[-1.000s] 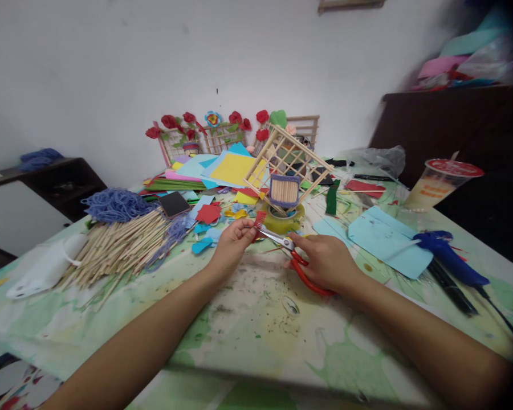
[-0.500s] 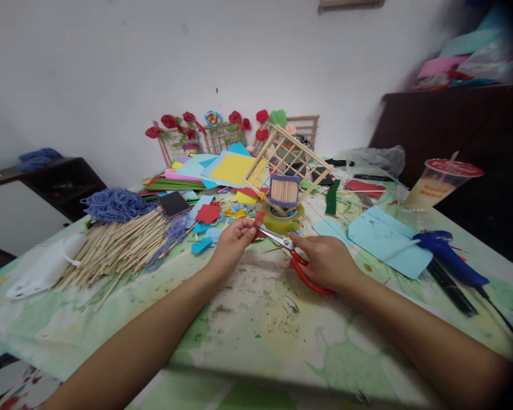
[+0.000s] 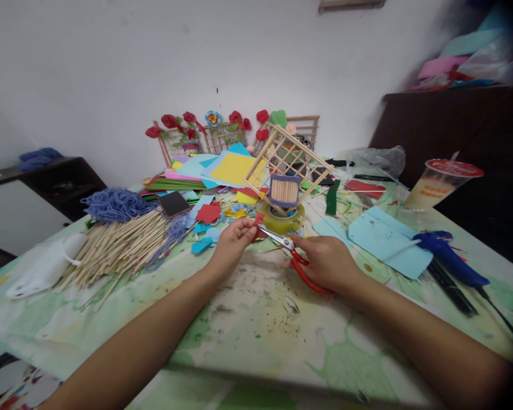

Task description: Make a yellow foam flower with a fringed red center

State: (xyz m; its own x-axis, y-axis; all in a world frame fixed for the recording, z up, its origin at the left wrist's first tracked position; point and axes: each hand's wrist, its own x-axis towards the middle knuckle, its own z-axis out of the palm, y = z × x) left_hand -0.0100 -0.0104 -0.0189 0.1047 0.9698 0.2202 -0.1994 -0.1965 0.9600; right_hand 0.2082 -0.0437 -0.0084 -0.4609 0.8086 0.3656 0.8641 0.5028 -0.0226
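Note:
Between the thumb and fingers of my left hand [image 3: 235, 239] is a small strip of red paper [image 3: 259, 219], its top edge cut into a fringe. My right hand [image 3: 327, 259] is closed round the red handles of a pair of scissors [image 3: 287, 243]. The scissor blades point left and reach the red strip beside my left fingertips. Just behind the blades sits a roll of yellowish tape [image 3: 284, 219]. A lattice of wooden sticks [image 3: 288, 156], with a small panel wrapped in purple yarn [image 3: 284, 190], leans above the tape.
On the left lie a heap of wooden sticks [image 3: 119, 245], purple yarn [image 3: 119, 204] and a phone [image 3: 173, 204]. Coloured paper sheets [image 3: 231, 169] and red paper flowers [image 3: 169, 121] are at the back. To the right are a blue glue gun [image 3: 448, 256], light blue paper [image 3: 389, 242] and a drink cup [image 3: 440, 185].
The fringe on the red strip looks slightly different at the blades, with its tips bunched more. Both hands stay in almost the same place.

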